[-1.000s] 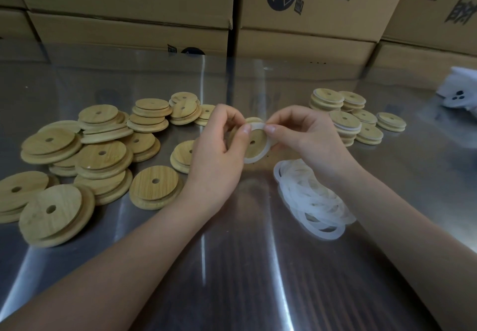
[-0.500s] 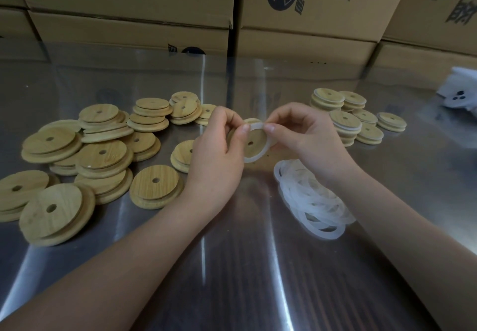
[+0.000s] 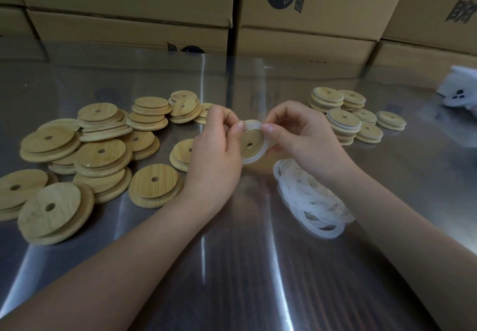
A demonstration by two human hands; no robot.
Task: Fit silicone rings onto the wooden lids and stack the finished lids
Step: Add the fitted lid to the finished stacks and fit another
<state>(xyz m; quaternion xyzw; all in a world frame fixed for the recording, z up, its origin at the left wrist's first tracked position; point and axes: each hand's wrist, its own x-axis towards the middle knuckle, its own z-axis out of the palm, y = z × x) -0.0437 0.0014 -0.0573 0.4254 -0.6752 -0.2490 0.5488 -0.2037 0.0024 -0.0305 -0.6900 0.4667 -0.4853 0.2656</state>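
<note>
Above the steel table, my left hand [image 3: 219, 149] and my right hand [image 3: 302, 139] together hold one round wooden lid [image 3: 251, 140] with a centre hole, tilted toward me. A translucent white silicone ring [image 3: 254, 126] lies around the lid's rim, and both thumbs pinch it at the top edge. Loose silicone rings [image 3: 312, 199] lie in a pile just below my right wrist. Bare wooden lids [image 3: 100, 155] are scattered in a heap on the left. Short stacks of ringed lids [image 3: 346, 118] stand at the back right.
Cardboard boxes [image 3: 304, 2] line the far edge of the shiny steel table [image 3: 232, 266]. A white object [image 3: 459, 90] sits at the right edge. One single lid [image 3: 154, 184] lies close to my left wrist.
Both thumbs have shifted slightly along the ring at the top of the lid. The hands and lid stay in nearly the same place.
</note>
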